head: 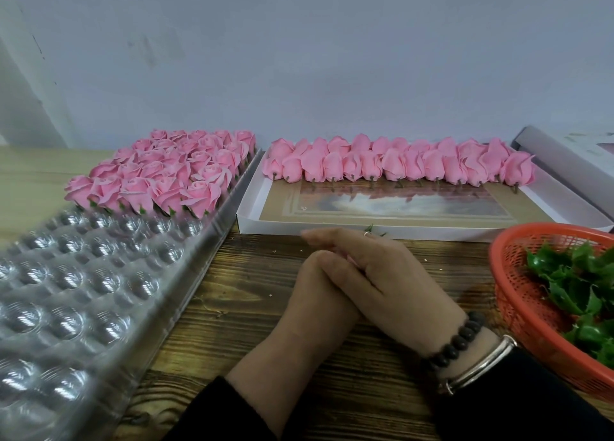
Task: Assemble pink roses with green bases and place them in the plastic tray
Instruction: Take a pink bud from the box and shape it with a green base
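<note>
Together, the two hands rested on the wooden table (252,294), the right hand (382,274) laid over the left hand (315,294); whether either held anything could not be told, though a bit of green showed just past the right fingers. To the left, the clear plastic tray (83,294) held assembled pink roses (166,171) in its far rows. Loose rose heads (398,163) lined the far side of a white box (415,231). Green bases (578,281) filled the red basket (518,294) on the right.
</note>
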